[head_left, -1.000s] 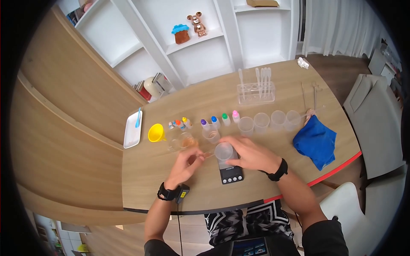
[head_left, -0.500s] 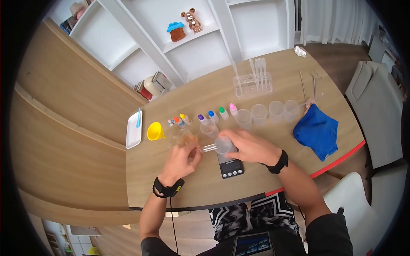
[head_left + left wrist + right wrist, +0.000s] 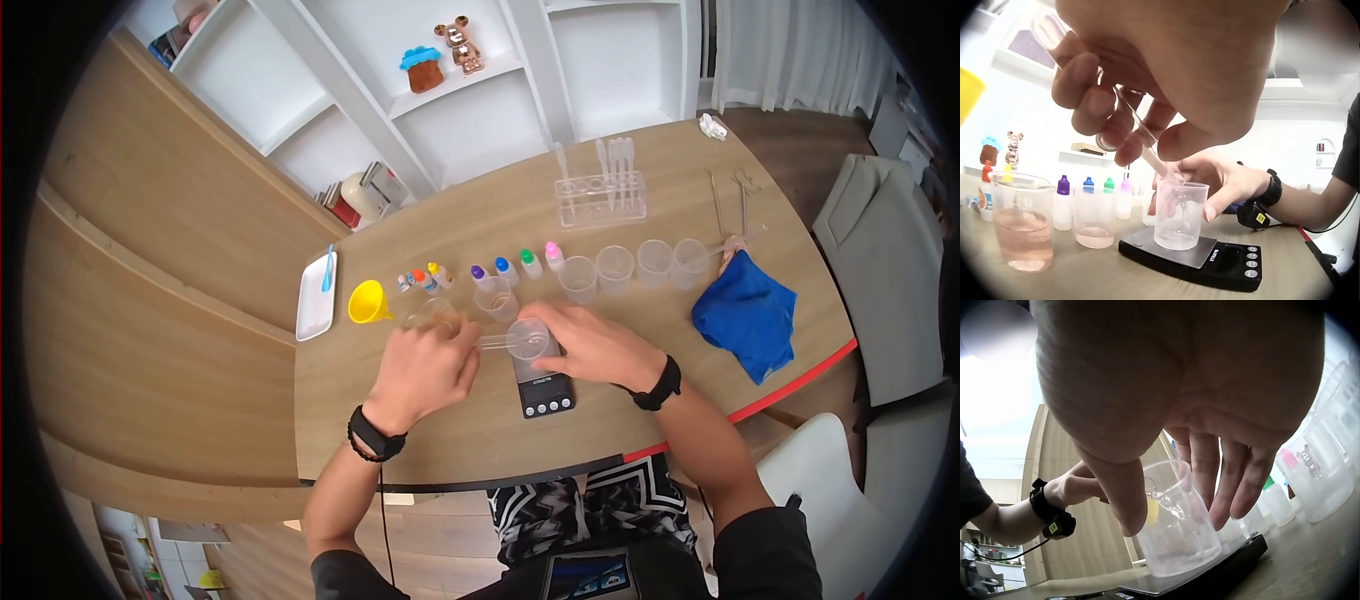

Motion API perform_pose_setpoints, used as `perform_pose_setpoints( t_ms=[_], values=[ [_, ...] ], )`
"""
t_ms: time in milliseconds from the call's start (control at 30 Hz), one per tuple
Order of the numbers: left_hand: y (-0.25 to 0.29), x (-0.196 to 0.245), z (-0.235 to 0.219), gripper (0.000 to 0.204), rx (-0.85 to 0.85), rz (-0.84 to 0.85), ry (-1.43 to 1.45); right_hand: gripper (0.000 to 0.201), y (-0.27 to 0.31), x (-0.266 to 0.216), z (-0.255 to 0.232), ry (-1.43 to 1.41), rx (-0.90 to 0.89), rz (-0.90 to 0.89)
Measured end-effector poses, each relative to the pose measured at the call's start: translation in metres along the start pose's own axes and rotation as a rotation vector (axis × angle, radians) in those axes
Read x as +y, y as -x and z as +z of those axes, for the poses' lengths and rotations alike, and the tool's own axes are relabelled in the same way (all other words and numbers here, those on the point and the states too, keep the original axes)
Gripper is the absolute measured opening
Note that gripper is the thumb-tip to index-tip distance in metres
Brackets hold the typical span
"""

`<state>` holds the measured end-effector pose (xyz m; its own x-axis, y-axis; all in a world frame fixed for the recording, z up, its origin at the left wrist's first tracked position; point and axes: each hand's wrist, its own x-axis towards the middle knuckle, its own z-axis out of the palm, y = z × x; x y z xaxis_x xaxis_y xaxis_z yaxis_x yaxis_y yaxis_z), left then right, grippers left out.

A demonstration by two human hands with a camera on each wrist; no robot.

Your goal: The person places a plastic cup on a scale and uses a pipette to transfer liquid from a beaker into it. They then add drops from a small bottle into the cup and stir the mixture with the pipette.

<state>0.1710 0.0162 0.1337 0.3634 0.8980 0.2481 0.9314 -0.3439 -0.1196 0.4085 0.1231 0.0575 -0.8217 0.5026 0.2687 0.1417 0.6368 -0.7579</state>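
My left hand (image 3: 425, 365) grips a clear glass test tube (image 3: 1134, 115), tilted with its mouth over the rim of a translucent plastic cup (image 3: 1179, 231). Pale liquid (image 3: 1182, 199) runs from the mouth into this cup. The cup stands on the metal plate of a black digital scale (image 3: 547, 393). My right hand (image 3: 590, 342) holds the cup from the side, thumb on one side and fingers on the other, as the right wrist view shows. Left of the scale, a beaker (image 3: 1022, 240) contains pinkish liquid. Behind it, a cup (image 3: 1094, 228) has a little of the same colour.
Dropper bottles (image 3: 505, 270) with coloured caps line up behind the cups. Several plastic cups (image 3: 615, 268) stand to the right, before a clear rack (image 3: 600, 205) with pipettes. A yellow funnel (image 3: 368, 302) and white tray (image 3: 317, 300) lie left, a blue cloth (image 3: 745, 315) right.
My left hand has turned over and risen slightly, tipping the test tube further into the cup. Liquid now shows inside the cup. My right hand stays at the cup.
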Motion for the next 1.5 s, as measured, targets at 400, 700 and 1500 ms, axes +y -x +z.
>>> perform_pose_setpoints(
  t_ms=[400,700,1500],
  values=[
    [-0.013,0.010,-0.013,0.012,-0.011,0.125,-0.185,0.056,-0.001,-0.006,-0.003,-0.003,-0.017,0.030],
    [-0.017,0.008,-0.009,0.013,-0.075,0.200,-0.272,0.056,-0.002,-0.004,0.000,-0.036,0.034,-0.016],
    [0.051,-0.009,0.082,0.029,0.077,-0.434,1.907,0.056,-0.004,-0.007,-0.002,-0.019,-0.003,-0.003]
  ],
)
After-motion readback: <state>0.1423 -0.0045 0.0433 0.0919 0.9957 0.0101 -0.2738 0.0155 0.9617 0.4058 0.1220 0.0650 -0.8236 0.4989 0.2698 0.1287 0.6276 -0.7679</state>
